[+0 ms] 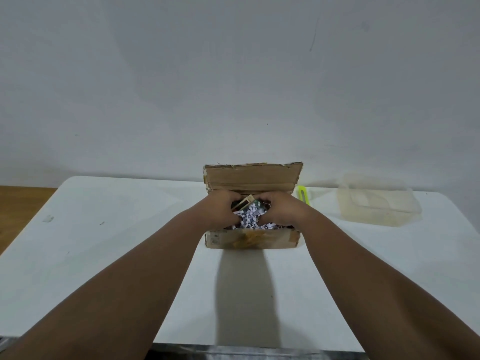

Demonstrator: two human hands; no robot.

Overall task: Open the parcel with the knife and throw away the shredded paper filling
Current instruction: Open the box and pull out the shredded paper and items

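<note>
The fingers of our left hand [220, 207] and right hand [280, 207] curl round the shredded paper [250, 220], their tips buried in it, inside the open box [249, 240] on the bench [104, 229]. The knife [303, 195] lies just right of the box, with a clear tub [376, 203] further right.

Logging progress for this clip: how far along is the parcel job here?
Done: the brown cardboard parcel is open, flap up, and the yellow-green utility knife lies on the white table beside it. In hand: the left hand and right hand dig into the white shredded paper. Left: none is out yet; the clear plastic tub looks empty.
</note>
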